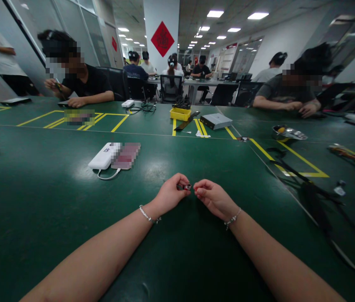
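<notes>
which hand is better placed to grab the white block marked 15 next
Probably the left hand: it is nearer the white block, while the right hand would reach past the left. The left does pinch a small part, though.

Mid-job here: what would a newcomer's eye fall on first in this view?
Probably the left hand and right hand, close together but apart over the green table, pinching a small metallic piece and a tiny red piece respectively. Next, perhaps, the red diamond sign on the pillar at top centre, then the yellow tray near the table's far edge.
</notes>
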A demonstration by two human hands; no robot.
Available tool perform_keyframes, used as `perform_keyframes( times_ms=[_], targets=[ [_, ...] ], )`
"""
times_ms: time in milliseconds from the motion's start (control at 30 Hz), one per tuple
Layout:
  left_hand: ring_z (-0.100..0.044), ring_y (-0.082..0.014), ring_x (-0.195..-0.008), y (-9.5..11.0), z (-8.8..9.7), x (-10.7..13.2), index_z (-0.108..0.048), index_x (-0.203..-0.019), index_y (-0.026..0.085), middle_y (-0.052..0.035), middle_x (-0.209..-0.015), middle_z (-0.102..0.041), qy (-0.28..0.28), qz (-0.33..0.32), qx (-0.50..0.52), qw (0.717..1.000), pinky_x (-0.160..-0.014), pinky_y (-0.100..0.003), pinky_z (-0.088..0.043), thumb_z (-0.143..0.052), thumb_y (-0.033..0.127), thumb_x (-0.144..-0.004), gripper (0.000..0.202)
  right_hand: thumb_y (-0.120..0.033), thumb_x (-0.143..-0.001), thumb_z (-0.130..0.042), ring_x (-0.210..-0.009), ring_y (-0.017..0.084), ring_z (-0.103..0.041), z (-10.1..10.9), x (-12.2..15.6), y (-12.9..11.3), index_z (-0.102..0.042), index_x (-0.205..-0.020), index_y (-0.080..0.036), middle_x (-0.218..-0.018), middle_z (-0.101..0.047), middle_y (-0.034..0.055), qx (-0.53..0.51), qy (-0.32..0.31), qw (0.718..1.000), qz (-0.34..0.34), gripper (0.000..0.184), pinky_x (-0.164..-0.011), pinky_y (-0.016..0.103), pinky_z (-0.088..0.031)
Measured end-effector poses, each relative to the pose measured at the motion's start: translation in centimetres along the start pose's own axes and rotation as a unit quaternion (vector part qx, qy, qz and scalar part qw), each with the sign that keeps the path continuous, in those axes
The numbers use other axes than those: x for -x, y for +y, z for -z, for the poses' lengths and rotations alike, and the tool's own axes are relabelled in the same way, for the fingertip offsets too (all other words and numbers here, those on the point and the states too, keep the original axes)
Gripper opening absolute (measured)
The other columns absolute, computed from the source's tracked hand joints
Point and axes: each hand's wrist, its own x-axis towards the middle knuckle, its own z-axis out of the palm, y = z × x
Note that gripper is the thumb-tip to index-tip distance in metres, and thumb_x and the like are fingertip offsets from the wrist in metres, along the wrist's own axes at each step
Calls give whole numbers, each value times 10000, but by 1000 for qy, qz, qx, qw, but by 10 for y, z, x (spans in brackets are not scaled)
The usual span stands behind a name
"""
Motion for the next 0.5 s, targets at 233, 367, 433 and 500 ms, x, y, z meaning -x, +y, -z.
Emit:
perform_keyframes(
  times_ms=[233,367,433,500],
  targets=[
    [-529,-103,-691,-1,-1,0,-516,-780,168,23,-746,-567,3,-2,5,1000,-659,-240,-423,-606,80,-648,183,-121,-519,-759,-648,80,-549,2,0,-1,-659,-692,-168,-723,-631,-1,-20,-16,1000,-12,205,-668,240,-427],
    [-571,-119,-772,-7,-3,-1,-515,-841,170,-2,-814,-595,-30,-2,74,997,-727,-266,-448,-557,86,-700,170,-175,-564,-750,-621,77,-544,4,0,0,-665,-738,-173,-751,-633,3,-37,-27,999,-10,194,-641,243,-431],
    [-579,-128,-815,-8,-3,-1,-519,-872,173,-13,-849,-609,-39,-4,86,995,-765,-283,-449,-527,109,-738,149,-197,-577,-748,-613,73,-540,5,0,1,-665,-768,-176,-762,-632,2,-47,-37,998,-7,209,-632,240,-431],
    [-580,-135,-850,-7,-2,-1,-522,-897,176,-21,-880,-619,-46,-7,87,995,-797,-297,-442,-502,134,-769,136,-211,-585,-746,-610,69,-536,6,0,1,-662,-781,-176,-764,-629,-1,-53,-45,998,-4,216,-632,235,-430]
  ],
)
